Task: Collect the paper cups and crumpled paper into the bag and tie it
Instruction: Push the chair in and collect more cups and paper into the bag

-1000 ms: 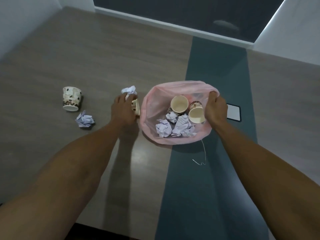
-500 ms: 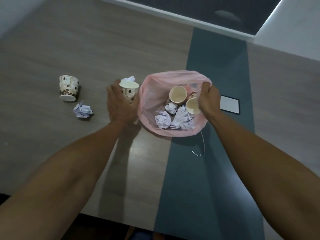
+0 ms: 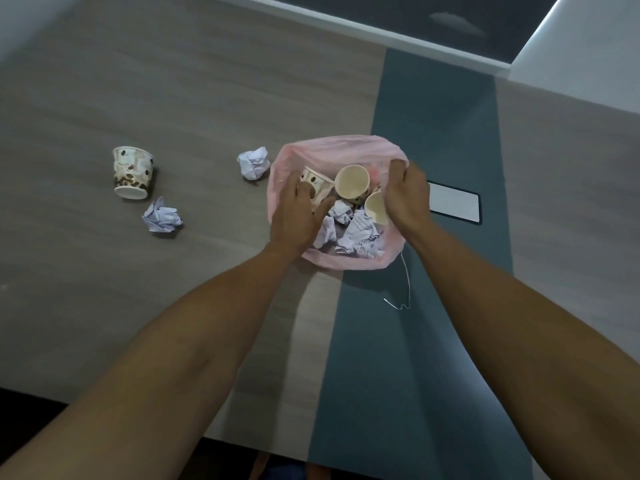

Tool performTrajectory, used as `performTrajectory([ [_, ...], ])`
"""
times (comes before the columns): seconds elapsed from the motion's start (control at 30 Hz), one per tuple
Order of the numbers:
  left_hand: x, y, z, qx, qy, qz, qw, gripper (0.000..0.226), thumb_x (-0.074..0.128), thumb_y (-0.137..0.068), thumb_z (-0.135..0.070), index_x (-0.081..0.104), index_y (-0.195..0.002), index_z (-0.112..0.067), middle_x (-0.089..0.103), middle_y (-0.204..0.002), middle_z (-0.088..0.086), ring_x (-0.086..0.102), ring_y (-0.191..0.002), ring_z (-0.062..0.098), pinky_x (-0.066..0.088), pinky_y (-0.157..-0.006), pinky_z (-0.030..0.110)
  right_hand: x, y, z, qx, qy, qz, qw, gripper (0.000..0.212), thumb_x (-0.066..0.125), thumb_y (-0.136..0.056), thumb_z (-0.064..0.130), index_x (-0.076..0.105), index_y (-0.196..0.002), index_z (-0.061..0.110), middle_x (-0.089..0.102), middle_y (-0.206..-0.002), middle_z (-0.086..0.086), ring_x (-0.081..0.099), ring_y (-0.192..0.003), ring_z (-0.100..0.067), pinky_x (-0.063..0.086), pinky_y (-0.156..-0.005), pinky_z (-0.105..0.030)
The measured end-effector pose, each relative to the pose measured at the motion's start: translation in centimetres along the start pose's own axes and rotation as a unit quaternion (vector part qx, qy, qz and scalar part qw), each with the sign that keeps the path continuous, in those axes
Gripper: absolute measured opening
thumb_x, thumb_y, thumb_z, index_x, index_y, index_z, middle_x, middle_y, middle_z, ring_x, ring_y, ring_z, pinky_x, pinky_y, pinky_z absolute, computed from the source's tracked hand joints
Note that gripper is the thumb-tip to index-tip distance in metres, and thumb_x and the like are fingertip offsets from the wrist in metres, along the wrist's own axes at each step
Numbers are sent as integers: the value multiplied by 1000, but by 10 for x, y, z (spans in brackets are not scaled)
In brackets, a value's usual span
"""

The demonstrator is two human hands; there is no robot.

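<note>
A pink plastic bag (image 3: pixel 332 148) stands open on the table and holds several paper cups and crumpled papers. My left hand (image 3: pixel 298 216) reaches over the bag's left rim and holds a patterned paper cup (image 3: pixel 320 187) between thumb and fingers, inside the bag's mouth. My right hand (image 3: pixel 405 192) pinches the bag's right rim and holds it open. Out on the table to the left, another patterned cup (image 3: pixel 132 173) stands upside down. One crumpled paper (image 3: pixel 254 163) lies just left of the bag and a second (image 3: pixel 161 220) lies near the upturned cup.
A thin white string (image 3: pixel 403 282) trails from the bag across the teal strip of the table (image 3: pixel 408 341). A flat white rectangle with a dark border (image 3: pixel 453 204) lies right of the bag. The table's near edge runs along the bottom.
My left hand has lifted the patterned cup from beside the bag and carried it right, into the bag's mouth. The crumpled paper behind it is now uncovered. My right hand still holds the rim.
</note>
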State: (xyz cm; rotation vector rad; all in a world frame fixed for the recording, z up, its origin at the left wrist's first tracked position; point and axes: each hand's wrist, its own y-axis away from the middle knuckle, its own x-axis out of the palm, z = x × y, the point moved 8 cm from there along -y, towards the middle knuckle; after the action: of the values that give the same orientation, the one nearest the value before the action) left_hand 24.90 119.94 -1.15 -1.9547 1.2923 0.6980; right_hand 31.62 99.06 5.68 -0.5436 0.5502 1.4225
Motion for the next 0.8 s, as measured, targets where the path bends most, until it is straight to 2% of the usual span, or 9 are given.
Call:
performTrajectory([
  [0.1, -37, -1, -5, 69, -32, -103, 992, 29, 59, -95, -36, 60, -95, -7, 56, -103, 12, 57, -88, 30, 50, -71, 45, 4, 3, -2, 12, -1, 5, 1000, 38, 29, -108, 33, 56, -98, 8, 58, -92, -6, 53, -86, -24, 32, -71, -29],
  [0.2, -66, -29, 31, -27, -1, -130, 991, 15, 51, -91, -21, 56, -100, -9, 53, -108, 14, 57, -90, 34, 49, -71, 46, 6, 2, -1, 13, -4, -1, 1000, 39, 28, -107, 33, 56, -98, 9, 59, -92, -5, 54, -85, -23, 32, -70, -31],
  [0.27, -76, -56, 58, -68, -13, -118, 991, 23, 48, -87, -15, 58, -107, -12, 52, -120, 14, 57, -103, 35, 51, -78, 48, 8, -1, -1, 10, -5, -9, 1000, 40, 28, -107, 34, 57, -96, 9, 59, -91, -5, 54, -84, -23, 33, -70, -31],
  [0.33, -66, -85, 78, -53, -70, -29, 996, 35, 53, -87, -13, 59, -122, -16, 45, -139, 13, 50, -122, 37, 50, -92, 51, 11, -5, -2, 9, -4, -18, 1000, 40, 28, -107, 35, 57, -95, 9, 59, -90, -5, 54, -83, -22, 34, -69, -31],
  [0.4, -37, -106, 101, -36, -131, 111, 985, 53, 62, -91, -20, 50, -142, -26, 21, -163, 13, 31, -142, 45, 41, -108, 55, 15, -9, -3, 5, -10, -21, 1000, 41, 28, -107, 35, 56, -92, 10, 57, -85, -3, 53, -79, -21, 33, -66, -32],
  [0.47, -11, -113, 123, -44, -179, 218, 958, 64, 64, -93, -29, 37, -151, -36, -5, -170, 9, 17, -149, 52, 32, -116, 60, 18, -12, -5, -1, -20, -19, 1000, 41, 29, -107, 36, 55, -90, 10, 55, -81, -1, 52, -76, -19, 34, -64, -33],
  [0.53, 5, -108, 138, -58, -193, 262, 944, 66, 64, -94, -29, 35, -153, -36, -12, -170, 7, 30, -143, 54, 35, -114, 57, 20, -13, -6, -5, -26, -15, 1000, 39, 30, -106, 36, 54, -88, 11, 53, -78, 1, 50, -74, -18, 34, -62, -33],
  [0.67, 0, -85, 143, -87, -146, 178, 969, 35, 52, -98, -23, 52, -133, -26, 25, -150, 19, 53, -113, 54, 45, -102, 57, 19, -11, -7, -8, -21, -12, 1000, 37, 30, -107, 32, 54, -90, 9, 52, -78, 4, 48, -72, -12, 36, -60, -28],
  [0.8, -37, -65, 119, -82, -58, -4, 995, 47, 54, -92, -19, 45, -139, -25, 36, -140, 18, 57, -107, 45, 52, -91, 47, 18, -7, -3, -1, -11, -16, 1000, 36, 30, -108, 31, 55, -93, 9, 53, -81, 2, 48, -73, -11, 36, -61, -24],
])
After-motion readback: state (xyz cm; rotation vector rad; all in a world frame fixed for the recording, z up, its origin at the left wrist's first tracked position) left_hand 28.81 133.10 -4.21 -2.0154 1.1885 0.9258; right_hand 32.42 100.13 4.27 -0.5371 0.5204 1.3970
